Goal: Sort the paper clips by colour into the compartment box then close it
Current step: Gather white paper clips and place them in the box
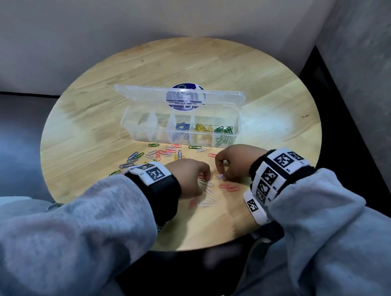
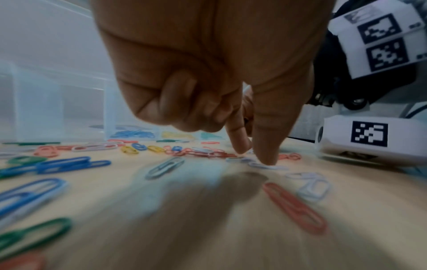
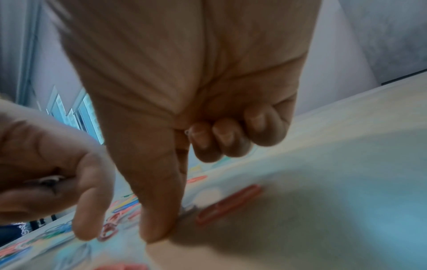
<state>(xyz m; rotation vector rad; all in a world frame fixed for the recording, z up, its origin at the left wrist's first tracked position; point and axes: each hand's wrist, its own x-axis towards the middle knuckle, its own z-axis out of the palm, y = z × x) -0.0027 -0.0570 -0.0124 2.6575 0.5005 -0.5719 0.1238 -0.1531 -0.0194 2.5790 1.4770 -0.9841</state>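
— Box [image 1: 180,126] first: where is it?
— Mid-table [image 1: 78,121], clear plastic, lid up. Blue clips [image 1: 182,126], yellow clips [image 1: 203,128] and green clips [image 1: 224,130] fill its three right-hand compartments; the two on the left look bare.
— And the loose ones?
— A mixed scatter [image 1: 156,154] lies just in front of the box, toward the table's near edge. White clips [image 1: 207,192] and a red pair [image 1: 229,187] lie nearest that edge, between the wrists.
— Left hand [image 1: 188,178]?
— Fingers curled, its forefinger and thumb pressed down on a white clip [image 2: 268,165] on the wood.
— Right hand [image 1: 235,161]?
— Thumb and forefinger pinch another white clip [image 1: 219,176] against the table; its other fingers [image 3: 221,138] are tucked in.
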